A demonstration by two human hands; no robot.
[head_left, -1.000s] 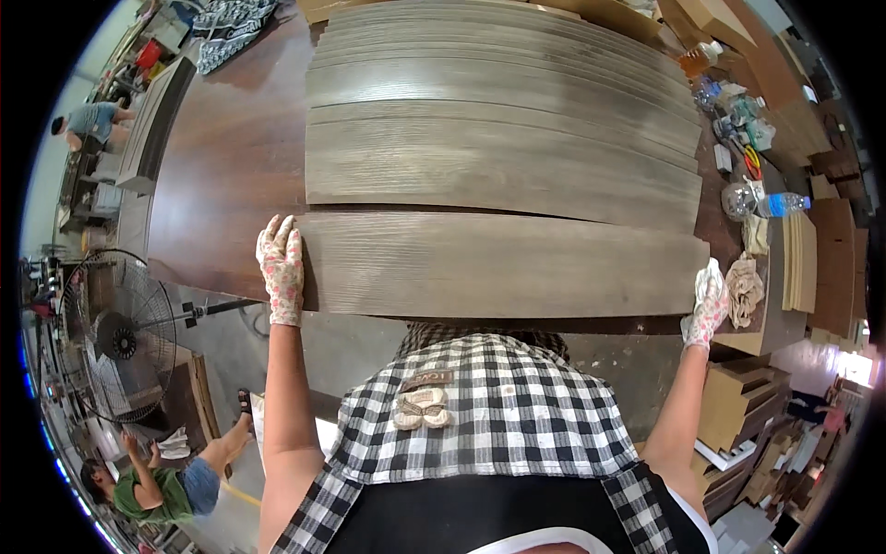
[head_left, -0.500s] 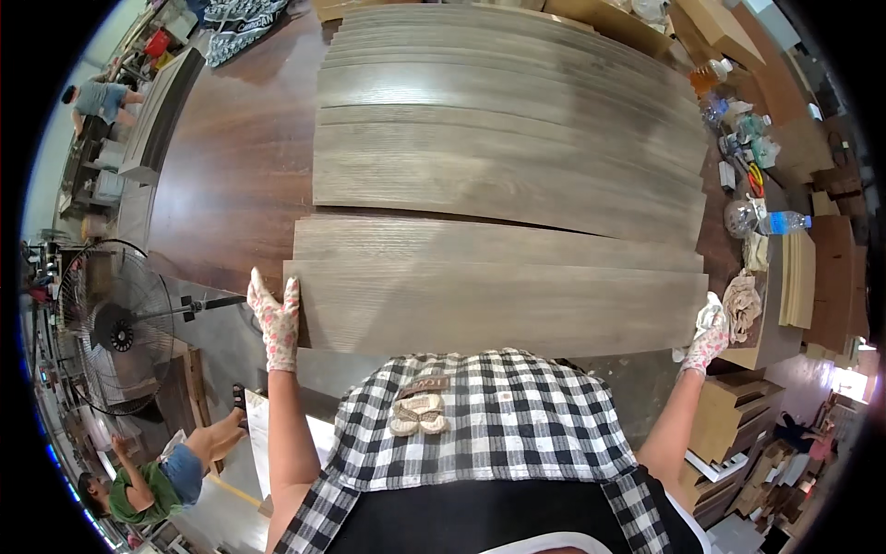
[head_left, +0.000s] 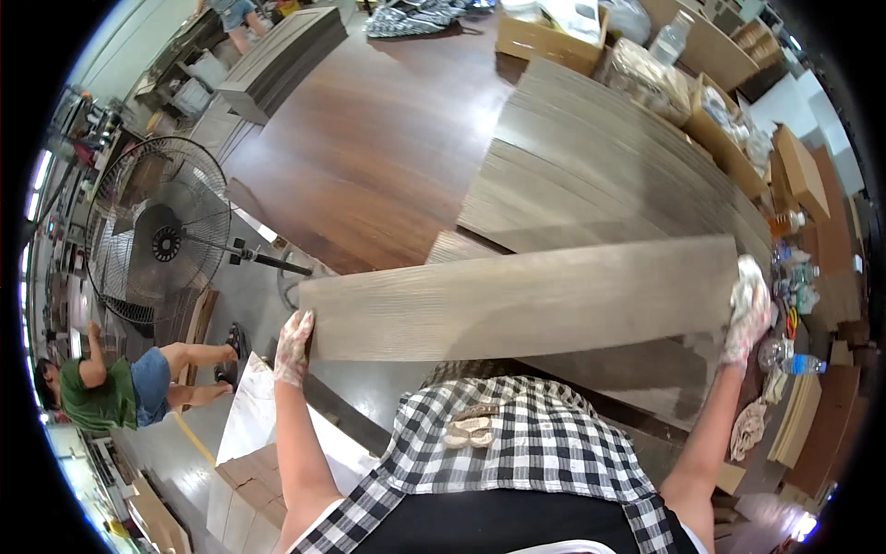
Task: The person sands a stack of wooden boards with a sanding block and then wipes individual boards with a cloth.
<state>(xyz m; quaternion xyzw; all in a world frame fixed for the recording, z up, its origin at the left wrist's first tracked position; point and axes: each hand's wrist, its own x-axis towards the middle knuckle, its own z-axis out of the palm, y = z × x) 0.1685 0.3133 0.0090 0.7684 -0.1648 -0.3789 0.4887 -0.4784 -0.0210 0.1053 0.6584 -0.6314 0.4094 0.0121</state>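
- Across the middle of the view, 1 long grey-brown plank (head_left: 521,297) runs from left to right, held at both short ends above the brown table (head_left: 369,157), its right end slightly farther than its left.
- Left hand (head_left: 293,346), in a speckled work glove, grips the plank's left end; the fingers are curled together around the edge, thumb side on the top face.
- Right hand (head_left: 749,309), in a matching glove, clasps the right end; the fingers wrap the edge, though whether they are pressed close or spread cannot be told.
- Far and right of the held plank lies a stack of like planks (head_left: 600,175), fanned across the table.
- Near the plank, at the lower edge, a checked shirt (head_left: 517,452) covers the person's torso.
- At far left stands a round pedestal fan (head_left: 157,242) on the floor.
- Near left, another person (head_left: 120,383) in a green top sits low on the floor.
- Near right, a clear water bottle (head_left: 789,362) lies beside the right forearm; cardboard boxes (head_left: 554,37) line the far edge.
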